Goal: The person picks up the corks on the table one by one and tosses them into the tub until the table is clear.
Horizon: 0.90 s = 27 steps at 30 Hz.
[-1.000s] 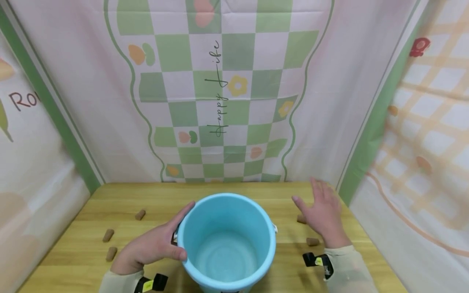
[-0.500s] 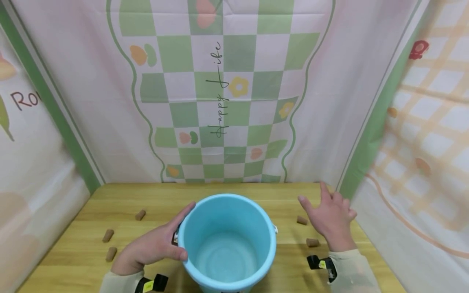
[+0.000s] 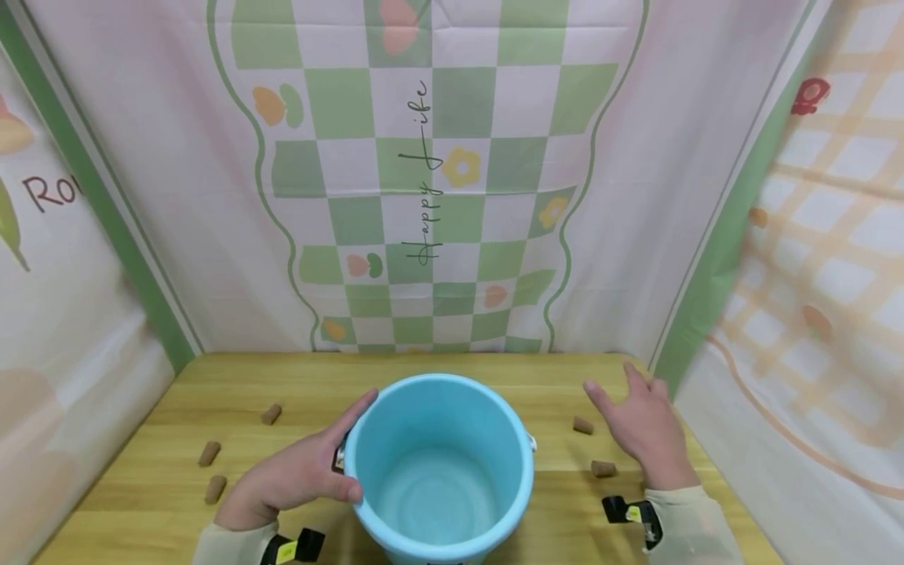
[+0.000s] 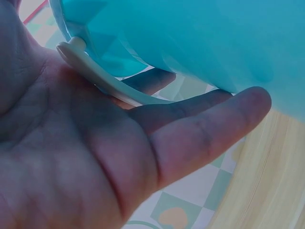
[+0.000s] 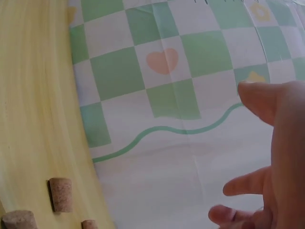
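A light blue bucket (image 3: pixel 439 463) stands upright at the front middle of the table, its visible inside bare. My left hand (image 3: pixel 304 471) rests against its left outer side, thumb at the rim and the other fingers fairly straight along the wall. In the left wrist view, the white bucket handle (image 4: pixel 109 86) passes between palm and wall. My right hand (image 3: pixel 650 428) hovers at the right, fingers spread, holding nothing. Nearest to it lie two cork stoppers, one farther back (image 3: pixel 582 424) and one closer (image 3: pixel 603 468). A third cork (image 5: pixel 89 224) shows partly in the right wrist view.
Three more corks lie left of the bucket: a back cork (image 3: pixel 271 414), a middle cork (image 3: pixel 209 453) and a front cork (image 3: pixel 215 489). Patterned cloth (image 3: pixel 459 227) hangs behind the wooden table (image 3: pixel 424 363) and on both sides.
My right hand has moved right and back toward me, uncovering the farther right cork. My left hand and the bucket have stayed in place.
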### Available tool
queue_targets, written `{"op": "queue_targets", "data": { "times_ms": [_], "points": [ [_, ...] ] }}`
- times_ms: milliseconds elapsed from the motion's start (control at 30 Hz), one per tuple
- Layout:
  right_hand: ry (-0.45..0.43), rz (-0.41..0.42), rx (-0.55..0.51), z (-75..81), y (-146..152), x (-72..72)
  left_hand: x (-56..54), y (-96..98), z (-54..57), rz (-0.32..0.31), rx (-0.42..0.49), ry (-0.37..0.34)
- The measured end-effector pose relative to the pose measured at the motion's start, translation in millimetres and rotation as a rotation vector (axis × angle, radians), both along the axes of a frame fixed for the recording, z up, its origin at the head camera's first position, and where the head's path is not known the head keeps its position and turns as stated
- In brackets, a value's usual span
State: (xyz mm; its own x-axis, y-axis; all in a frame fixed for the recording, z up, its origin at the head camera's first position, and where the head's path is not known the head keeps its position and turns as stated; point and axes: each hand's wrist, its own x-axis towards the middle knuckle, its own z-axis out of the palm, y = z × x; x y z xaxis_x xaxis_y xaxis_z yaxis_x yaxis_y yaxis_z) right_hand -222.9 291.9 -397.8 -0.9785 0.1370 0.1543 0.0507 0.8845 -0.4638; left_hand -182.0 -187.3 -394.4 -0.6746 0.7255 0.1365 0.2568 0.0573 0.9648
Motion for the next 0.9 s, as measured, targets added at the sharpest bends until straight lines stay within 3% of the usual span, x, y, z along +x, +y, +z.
{"op": "queue_targets", "data": {
  "times_ms": [267, 500, 600, 900],
  "points": [
    [-0.014, 0.099, -0.248, -6.4, 18.0, -1.6, -0.3, -0.1, -1.3, 0.037, -0.039, 0.018],
    [-0.067, 0.220, -0.629, -14.8, 42.4, -5.6, -0.3, -0.2, 1.0, 0.036, -0.047, 0.024],
    [-0.059, 0.281, -0.741, -23.0, 56.6, -7.6, -0.6, -0.1, 1.0, 0.041, -0.057, 0.016],
    [-0.038, 0.422, -0.939, -41.3, 92.4, -7.6, -2.7, -0.9, -0.7, 0.043, -0.066, 0.006]
  ]
}}
